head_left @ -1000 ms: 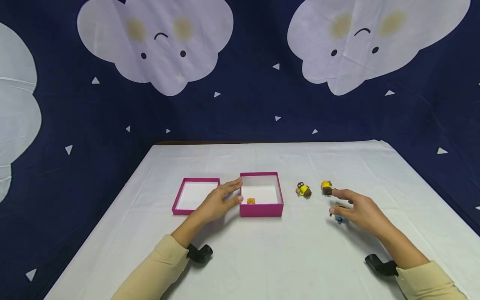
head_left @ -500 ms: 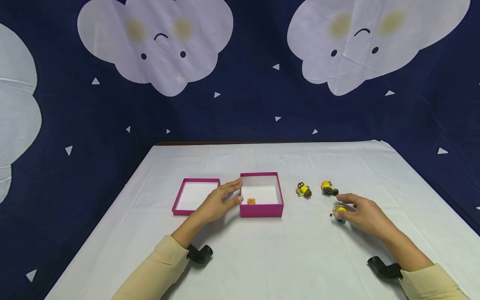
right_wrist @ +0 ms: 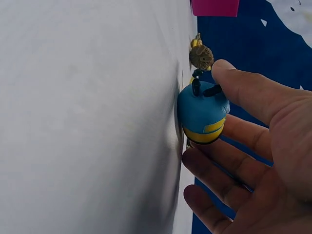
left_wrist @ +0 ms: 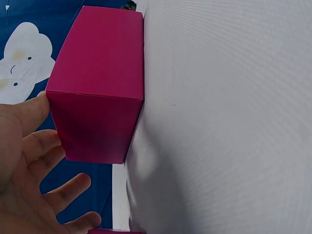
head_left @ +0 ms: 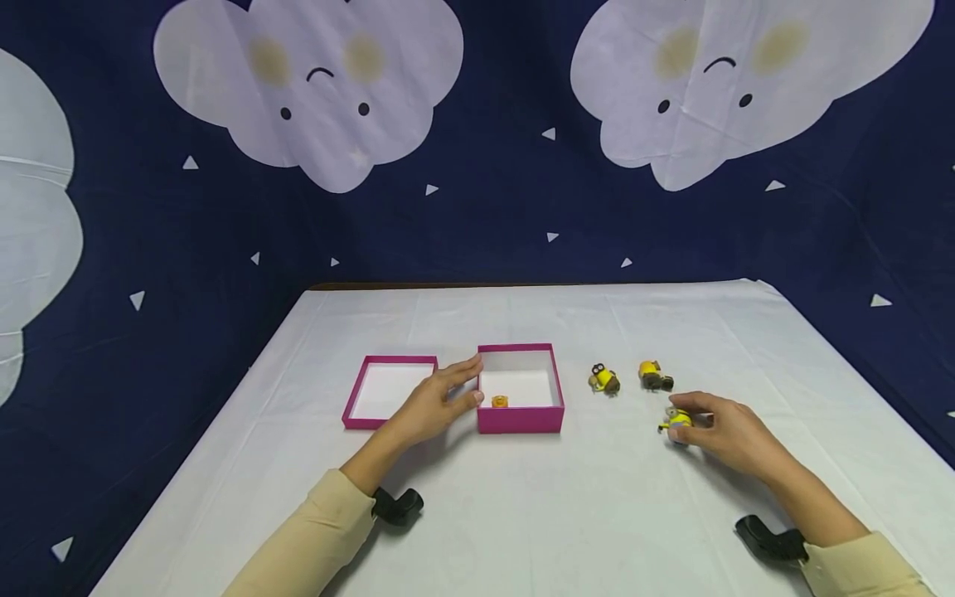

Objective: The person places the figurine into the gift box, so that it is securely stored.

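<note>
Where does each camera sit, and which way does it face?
Head: worn on the head, facing forward and down at the white table; left hand, right hand and sleeves show.
Left wrist: worn there, facing the pink box from outside; left hand shows.
Right wrist: worn there, facing a blue-and-yellow figure; right hand shows.
Shared: head and left wrist both show pink box and left hand.

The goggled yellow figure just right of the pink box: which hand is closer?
The right hand: it is around a blue-and-yellow toy, to the right of the goggled figure. The left hand is farther away, touching the left side of the pink box.
</note>
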The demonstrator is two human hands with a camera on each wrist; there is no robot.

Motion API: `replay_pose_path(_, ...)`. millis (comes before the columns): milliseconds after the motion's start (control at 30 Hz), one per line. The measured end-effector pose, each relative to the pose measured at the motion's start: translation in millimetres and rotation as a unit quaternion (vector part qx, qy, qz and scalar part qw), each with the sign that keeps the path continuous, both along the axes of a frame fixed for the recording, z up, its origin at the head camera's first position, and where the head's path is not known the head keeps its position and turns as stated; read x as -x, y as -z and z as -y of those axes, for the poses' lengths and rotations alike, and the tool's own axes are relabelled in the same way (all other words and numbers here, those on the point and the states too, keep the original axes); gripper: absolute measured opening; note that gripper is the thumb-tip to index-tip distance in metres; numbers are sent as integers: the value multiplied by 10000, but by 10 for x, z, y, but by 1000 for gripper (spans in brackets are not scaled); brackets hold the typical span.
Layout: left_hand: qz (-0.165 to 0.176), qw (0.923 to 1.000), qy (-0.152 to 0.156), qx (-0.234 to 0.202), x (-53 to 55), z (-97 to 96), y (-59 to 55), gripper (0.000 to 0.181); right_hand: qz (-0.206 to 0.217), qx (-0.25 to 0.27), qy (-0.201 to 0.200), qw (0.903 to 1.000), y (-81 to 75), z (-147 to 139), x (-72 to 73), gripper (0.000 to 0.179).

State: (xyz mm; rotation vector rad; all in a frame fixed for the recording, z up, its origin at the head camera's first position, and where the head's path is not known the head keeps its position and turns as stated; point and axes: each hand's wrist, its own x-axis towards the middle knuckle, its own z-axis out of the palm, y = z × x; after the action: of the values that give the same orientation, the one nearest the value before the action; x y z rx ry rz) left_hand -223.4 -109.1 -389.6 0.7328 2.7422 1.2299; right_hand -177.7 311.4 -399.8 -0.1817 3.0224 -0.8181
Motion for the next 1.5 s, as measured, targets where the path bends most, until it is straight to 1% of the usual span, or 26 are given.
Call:
replay_pose_path(167, 23, 10000, -27, -46, 2, -3, -1, 55, -54, -26, -74, 10000, 2, -14, -25, 58)
replay_pose_path(400, 14, 10000, -10, -5, -1, 3, -2, 56, 32, -106, -83, 9999, 13, -28, -59, 65)
replay_pose_path(500, 21, 10000, -11, -13, -3, 1, -6, 56, -35, -162, -94, 9998, 16, -41, -65, 66)
replay_pose_path(733, 19, 10000, -51, -16, -4, -5, -7, 56, -313, -172, -141, 9993, 38, -66, -77, 61)
replay_pose_path(1000, -38, 10000, -26, 26, 3, -3, 2, 56, -74, -178, -222, 9996, 36, -112, -75, 68)
replay_pose_path(1167, -37, 10000, -48, 28, -4, -1, 2, 56, 3, -154, -271, 9995, 40, -139, -87, 68)
replay_pose_path(1333, -37, 10000, -45, 14, -5, -3, -1, 55, 0, -76, -248, 9997, 43, -153, -86, 69)
replay_pose_path(1500, -20, 10000, -28, 17, -1, -6, -6, 56, -25, 69, -190, 9998, 10, -139, -83, 69)
